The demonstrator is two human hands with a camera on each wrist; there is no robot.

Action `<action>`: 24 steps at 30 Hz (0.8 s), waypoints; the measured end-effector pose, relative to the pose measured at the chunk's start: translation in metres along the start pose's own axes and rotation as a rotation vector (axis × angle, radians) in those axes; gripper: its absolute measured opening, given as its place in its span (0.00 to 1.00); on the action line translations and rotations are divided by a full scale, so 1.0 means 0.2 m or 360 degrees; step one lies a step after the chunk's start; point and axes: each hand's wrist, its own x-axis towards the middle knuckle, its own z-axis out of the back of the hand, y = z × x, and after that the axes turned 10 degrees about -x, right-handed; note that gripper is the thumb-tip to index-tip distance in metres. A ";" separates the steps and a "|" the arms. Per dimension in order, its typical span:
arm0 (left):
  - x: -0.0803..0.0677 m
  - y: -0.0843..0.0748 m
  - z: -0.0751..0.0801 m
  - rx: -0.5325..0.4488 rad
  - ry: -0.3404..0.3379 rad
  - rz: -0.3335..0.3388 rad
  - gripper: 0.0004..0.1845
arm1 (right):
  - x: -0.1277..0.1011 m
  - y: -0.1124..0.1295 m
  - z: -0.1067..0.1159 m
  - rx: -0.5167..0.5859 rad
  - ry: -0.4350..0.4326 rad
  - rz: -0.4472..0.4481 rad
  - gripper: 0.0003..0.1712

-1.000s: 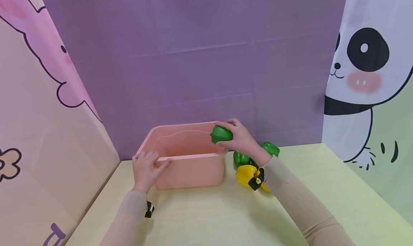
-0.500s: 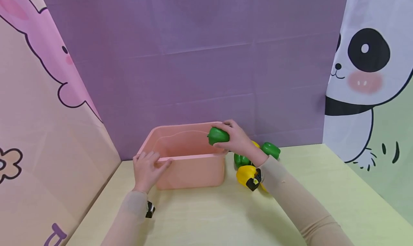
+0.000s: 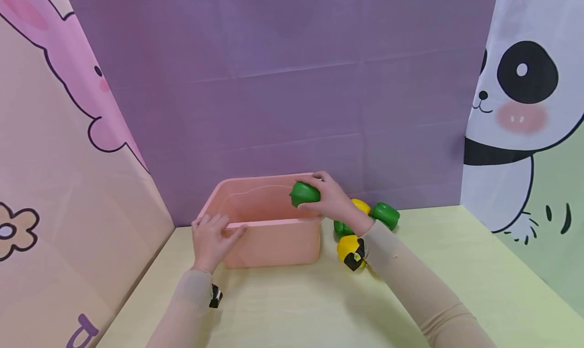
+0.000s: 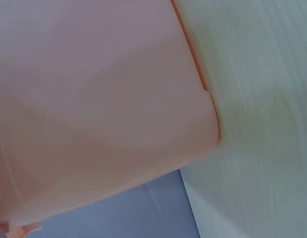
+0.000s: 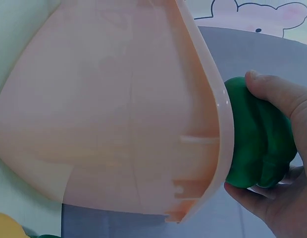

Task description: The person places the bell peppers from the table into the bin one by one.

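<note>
A pink plastic bin point(image 3: 274, 244) stands on the table against the back wall. Its near left rim is held by my left hand point(image 3: 211, 242), fingers over the edge and thumb along the outer front. My right hand point(image 3: 332, 200) grips a green bell pepper point(image 3: 304, 194) above the bin's right end. In the right wrist view, thumb and fingers wrap the green pepper point(image 5: 260, 134) just beyond the bin's rim point(image 5: 224, 106). The left wrist view shows mostly the bin's outer wall point(image 4: 119, 99); the left fingers are out of sight there.
Right of the bin, below my right forearm, lie a yellow bell pepper point(image 3: 348, 247), a partly hidden green one point(image 3: 342, 229), another yellow one point(image 3: 361, 206) and another green one point(image 3: 386, 215). A purple cloth wall point(image 3: 292, 84) rises behind the table point(image 3: 283, 307).
My right hand has moved slightly left with the green bell pepper, farther over the bin. The left hand keeps its hold on the rim. The head view has shifted a little.
</note>
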 end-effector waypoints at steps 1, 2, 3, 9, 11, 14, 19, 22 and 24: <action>0.00 0.00 0.00 0.0001 0.0000 -0.0003 0.25 | 0.00 0.00 0.00 0.0000 0.0000 0.0004 0.38; 0.00 0.00 0.00 0.0003 -0.0001 -0.0006 0.25 | 0.00 0.00 -0.01 0.0002 0.0001 0.0005 0.38; 0.00 0.00 0.00 0.0005 -0.0001 -0.0008 0.26 | 0.01 0.00 -0.01 0.0006 0.0001 0.0006 0.38; 0.01 -0.01 -0.01 -0.0005 -0.0017 -0.0035 0.26 | 0.02 -0.01 -0.03 0.0026 0.0017 0.0001 0.38; 0.02 -0.01 -0.01 -0.0010 -0.0023 -0.0046 0.26 | 0.02 -0.01 -0.03 0.0033 0.0026 0.0000 0.38; 0.02 -0.01 -0.01 -0.0011 -0.0027 -0.0056 0.26 | 0.03 0.00 -0.04 0.0036 0.0046 0.0002 0.38; 0.02 0.00 0.00 -0.0001 -0.0011 -0.0049 0.25 | 0.04 0.00 -0.06 0.0024 0.0070 0.0013 0.37; 0.01 -0.01 0.01 0.0009 0.0014 -0.0021 0.24 | 0.05 0.00 -0.07 0.0016 0.0084 0.0014 0.37; 0.00 -0.01 0.02 0.0016 0.0035 0.0002 0.24 | 0.05 0.00 -0.08 0.0004 0.0100 0.0010 0.38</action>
